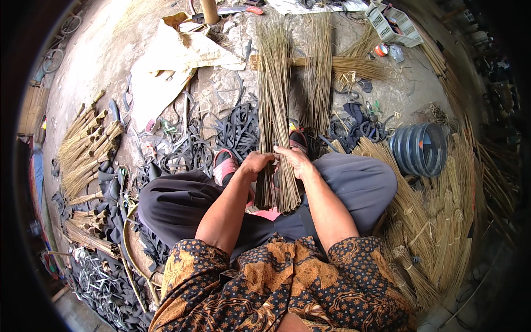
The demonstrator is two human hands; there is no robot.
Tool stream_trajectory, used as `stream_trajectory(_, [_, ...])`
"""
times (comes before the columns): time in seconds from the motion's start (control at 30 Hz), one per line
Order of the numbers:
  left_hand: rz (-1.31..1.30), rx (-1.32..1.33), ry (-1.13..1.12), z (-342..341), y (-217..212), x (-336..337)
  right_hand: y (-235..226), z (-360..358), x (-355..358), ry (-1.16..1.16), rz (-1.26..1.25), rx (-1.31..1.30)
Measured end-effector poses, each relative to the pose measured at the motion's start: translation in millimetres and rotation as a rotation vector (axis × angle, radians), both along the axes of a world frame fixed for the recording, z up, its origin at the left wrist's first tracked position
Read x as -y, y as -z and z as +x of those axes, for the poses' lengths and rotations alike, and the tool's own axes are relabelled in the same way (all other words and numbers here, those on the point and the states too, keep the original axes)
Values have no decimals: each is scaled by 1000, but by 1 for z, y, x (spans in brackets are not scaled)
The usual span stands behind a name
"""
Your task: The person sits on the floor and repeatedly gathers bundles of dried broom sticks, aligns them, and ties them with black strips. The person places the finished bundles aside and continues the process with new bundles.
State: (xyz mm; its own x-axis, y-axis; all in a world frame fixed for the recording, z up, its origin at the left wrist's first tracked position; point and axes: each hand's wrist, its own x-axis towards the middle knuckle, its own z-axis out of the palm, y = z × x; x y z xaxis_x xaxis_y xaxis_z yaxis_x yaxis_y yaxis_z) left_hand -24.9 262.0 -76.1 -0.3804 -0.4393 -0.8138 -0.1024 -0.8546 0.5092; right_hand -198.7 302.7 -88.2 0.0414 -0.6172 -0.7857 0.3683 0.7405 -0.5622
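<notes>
Between my knees I hold a long bundle of thin brown sticks [274, 61], its lower part split into two bunches with a narrow gap. My left hand [257, 164] is closed around the left bunch. My right hand [296, 160] wraps the right bunch, thumb toward the left hand; the two hands almost meet. The cut lower ends hang just above my lap, and the upper part crosses a bound broom-like bundle [357, 66] lying sideways on the ground. A second loose stick bundle [318, 77] lies beside mine, to the right.
Black rubber strips [239, 130] lie heaped before my feet. Short tied bundles [91, 146] are piled at left, near a pale sack [157, 83]. At right are a blue ribbed plastic container [417, 149] and many long stick bundles [437, 232]. A white crate [395, 25] stands far right.
</notes>
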Motion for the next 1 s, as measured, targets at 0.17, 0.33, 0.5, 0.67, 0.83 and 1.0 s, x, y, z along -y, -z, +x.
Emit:
stream_trajectory(0.17, [-12, -8, 7, 0, 5, -3, -1, -2, -1, -24, 11, -31])
stream_trajectory(0.33, [-41, -11, 26, 3, 14, -1, 10, -4, -1, -5, 49, -56])
stream_trajectory(0.5, [-235, 185, 127, 3, 17, -2, -10, 4, 2, -22, -83, -245])
stream_trajectory(0.67, [-313, 157, 33, 8, 22, -10, -88, -17, 40, -18, -358, -640])
stream_trajectory(0.83, [-449, 236, 32, 9, 23, -16, -190, -127, 97, 62, -530, -1052])
stream_trajectory(1.0, [-395, 57, -135, 3, -5, -4, -203, -234, 106, -51, -577, -1306])
